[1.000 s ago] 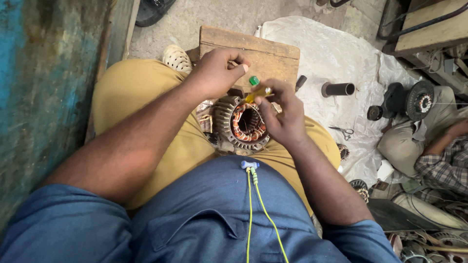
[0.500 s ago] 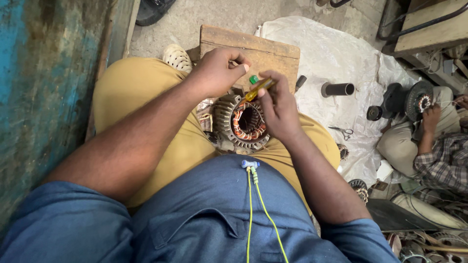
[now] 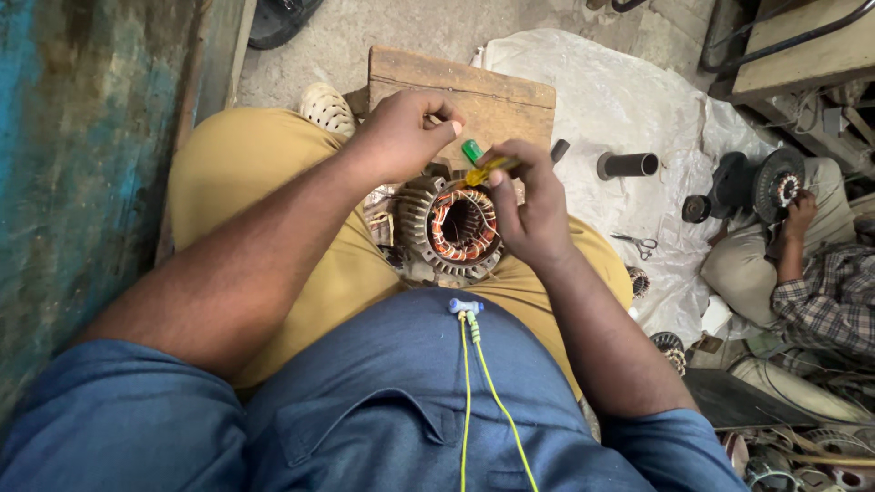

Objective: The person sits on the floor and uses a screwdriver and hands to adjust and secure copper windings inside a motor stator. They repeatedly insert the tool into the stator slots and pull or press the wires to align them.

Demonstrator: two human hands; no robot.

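Right hand lower over stator

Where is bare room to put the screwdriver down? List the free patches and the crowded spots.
Free: the white sheet between the wooden block and the black tube; the concrete floor beyond the block. Crowded: the lap around the motor stator, under the left hand and right hand, and the sheet's right edge by the scissors.
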